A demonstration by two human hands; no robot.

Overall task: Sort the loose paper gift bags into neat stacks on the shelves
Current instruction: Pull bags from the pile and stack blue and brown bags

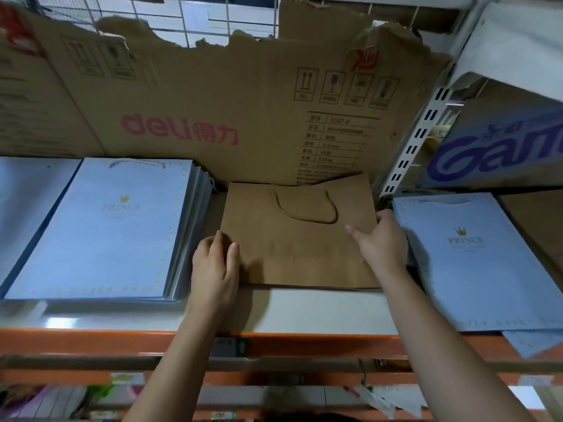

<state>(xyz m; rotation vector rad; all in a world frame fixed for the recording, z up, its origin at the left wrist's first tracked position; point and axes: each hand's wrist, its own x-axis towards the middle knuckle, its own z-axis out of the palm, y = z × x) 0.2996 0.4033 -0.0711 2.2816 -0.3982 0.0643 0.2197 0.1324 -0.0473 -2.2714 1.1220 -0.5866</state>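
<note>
A brown paper gift bag (300, 239) lies flat on the shelf (320, 312), its cord handle on top, between two stacks of blue bags. My left hand (214, 266) rests on the bag's near left corner with fingers flat. My right hand (380, 239) holds the bag's right edge, thumb on top and fingers wrapped round the side. A thick stack of light blue "PRINCE" bags (103, 229) sits to the left. Another blue "PRINCE" bag (475, 260) lies to the right, overhanging the shelf front.
A torn cardboard sheet (213, 117) printed "deli" stands along the shelf back. A white slotted upright (417, 138) rises at right, with a blue lettered bag (499, 147) beyond it. The orange shelf rail (91, 342) runs along the front; more goods lie below.
</note>
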